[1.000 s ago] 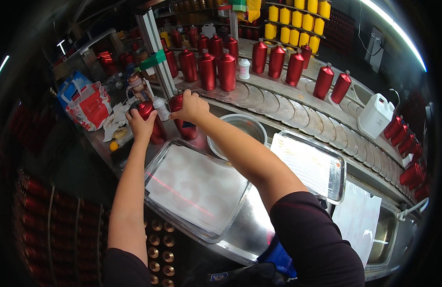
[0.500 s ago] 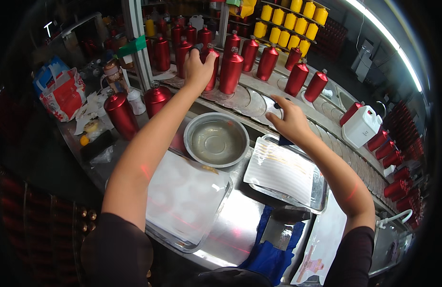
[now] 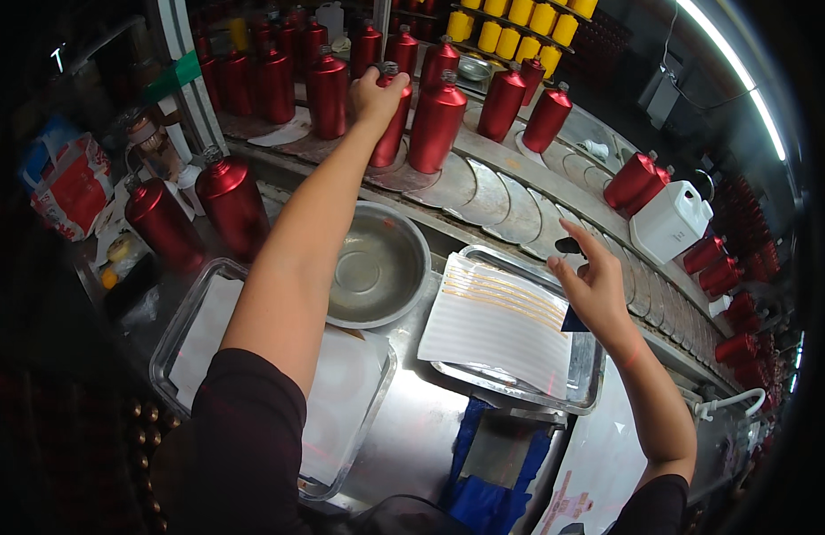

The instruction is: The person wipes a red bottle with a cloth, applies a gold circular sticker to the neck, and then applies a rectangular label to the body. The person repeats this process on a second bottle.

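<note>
My left hand (image 3: 379, 96) reaches to the far conveyor, its fingers closed around the top of a red metallic bottle (image 3: 390, 129) standing upright. Close beside it stands another red bottle (image 3: 437, 127). My right hand (image 3: 598, 283) hovers over the right end of a metal tray (image 3: 585, 379), thumb and forefinger apart with a dark covering on a fingertip. A dark blue flat piece (image 3: 573, 321) sticks out below its palm; the fingers holding it are mostly hidden. Inside the tray lies a white sheet (image 3: 495, 330) with gold-coloured stripes.
A metal bowl (image 3: 377, 276) of clear liquid sits beside my left forearm. Left of it, a second tray (image 3: 167, 352) carries white sheets. A blue cloth (image 3: 484, 504) lies near the front edge, and a white jug (image 3: 671, 225) stands at right by the overlapping conveyor plates (image 3: 511, 209).
My view has shifted. My right hand has moved right and nearer, away from the conveyor, with the dark blue piece moving along. My left hand stays at the red bottle.
</note>
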{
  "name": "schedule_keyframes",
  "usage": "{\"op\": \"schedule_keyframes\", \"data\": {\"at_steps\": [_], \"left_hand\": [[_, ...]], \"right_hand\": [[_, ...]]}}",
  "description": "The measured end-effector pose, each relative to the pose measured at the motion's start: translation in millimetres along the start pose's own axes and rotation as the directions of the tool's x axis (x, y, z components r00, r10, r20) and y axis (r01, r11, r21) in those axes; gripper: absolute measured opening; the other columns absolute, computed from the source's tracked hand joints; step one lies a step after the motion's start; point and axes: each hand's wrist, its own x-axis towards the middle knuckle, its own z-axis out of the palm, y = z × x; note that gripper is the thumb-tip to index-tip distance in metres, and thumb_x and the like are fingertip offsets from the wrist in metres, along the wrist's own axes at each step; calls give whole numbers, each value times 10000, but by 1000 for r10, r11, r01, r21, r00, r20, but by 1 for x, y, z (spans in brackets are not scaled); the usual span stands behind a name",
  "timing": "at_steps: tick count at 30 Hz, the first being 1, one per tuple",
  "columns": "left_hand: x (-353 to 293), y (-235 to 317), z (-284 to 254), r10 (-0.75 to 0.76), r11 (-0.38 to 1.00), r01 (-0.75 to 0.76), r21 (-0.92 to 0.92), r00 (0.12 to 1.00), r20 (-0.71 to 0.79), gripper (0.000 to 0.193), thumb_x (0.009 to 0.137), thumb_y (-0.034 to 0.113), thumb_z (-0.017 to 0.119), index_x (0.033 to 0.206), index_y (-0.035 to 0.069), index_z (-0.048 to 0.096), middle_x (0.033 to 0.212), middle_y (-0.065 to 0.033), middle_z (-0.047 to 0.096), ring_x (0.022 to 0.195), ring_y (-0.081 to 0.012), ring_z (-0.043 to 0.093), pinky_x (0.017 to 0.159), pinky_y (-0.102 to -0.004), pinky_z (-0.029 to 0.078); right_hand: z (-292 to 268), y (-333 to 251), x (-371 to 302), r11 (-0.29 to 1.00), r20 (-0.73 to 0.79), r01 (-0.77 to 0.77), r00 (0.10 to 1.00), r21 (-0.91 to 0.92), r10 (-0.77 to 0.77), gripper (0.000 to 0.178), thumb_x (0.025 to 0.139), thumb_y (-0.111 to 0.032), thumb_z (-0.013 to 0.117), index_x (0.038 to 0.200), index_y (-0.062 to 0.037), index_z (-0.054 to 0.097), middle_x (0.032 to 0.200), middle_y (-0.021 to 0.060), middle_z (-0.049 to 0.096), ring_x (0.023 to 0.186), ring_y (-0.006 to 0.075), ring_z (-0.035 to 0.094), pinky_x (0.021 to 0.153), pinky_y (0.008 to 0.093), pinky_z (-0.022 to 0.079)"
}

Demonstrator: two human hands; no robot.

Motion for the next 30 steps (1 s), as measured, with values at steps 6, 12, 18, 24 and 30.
{"op": "schedule_keyframes", "data": {"at_steps": [6, 12, 18, 24, 30], "left_hand": [[-32, 7, -20, 18, 953, -91, -290, 970, -244, 390, 799, 397, 783, 915, 36, 686, 911, -189, 711, 885, -352, 670, 809, -447, 509], [-58, 57, -78, -234, 731, 126, -671, 969, -73, 214, 850, 226, 773, 898, 51, 660, 897, -46, 704, 785, -142, 630, 749, -302, 503], [-111, 133, -167, -142, 643, 120, -756, 989, 36, 170, 890, 189, 739, 994, 65, 689, 1003, -43, 722, 922, -132, 669, 883, -291, 518], [-169, 147, -337, -96, 778, 65, -625, 995, -16, 221, 929, 254, 707, 1085, 100, 690, 1025, -33, 737, 998, -165, 690, 950, -342, 532], [-199, 114, -445, -30, 981, -34, -191, 946, -323, 160, 924, 135, 720, 1057, 55, 684, 978, -16, 699, 888, -80, 638, 844, -256, 514]], "right_hand": [[18, 8, 16, 994, -51, 107, 993, 1, -106, 530, 854, -183, 732, 1336, -6, 604, 1018, 191, 705, 549, 160, 534, 594, 320, 473], [41, 12, 80, 951, -170, 157, 964, -268, -207, 704, 836, -357, 729, 1432, -63, 495, 1136, 241, 639, 1036, 406, 638, 884, 482, 507], [66, 27, 204, 949, -267, -123, 963, -290, 44, 978, 732, -644, 773, 1415, -15, 465, 1269, 258, 629, 1152, 410, 640, 955, 476, 509], [69, 47, 233, 945, -242, -183, 963, -270, 117, 872, 719, -616, 781, 1240, 43, 551, 1083, 246, 711, 975, 351, 723, 853, 435, 533], [50, 97, 208, 938, -287, -235, 945, -256, 159, 958, 710, -702, 715, 1319, 13, 524, 1069, 224, 715, 1003, 326, 713, 887, 388, 521]]}}
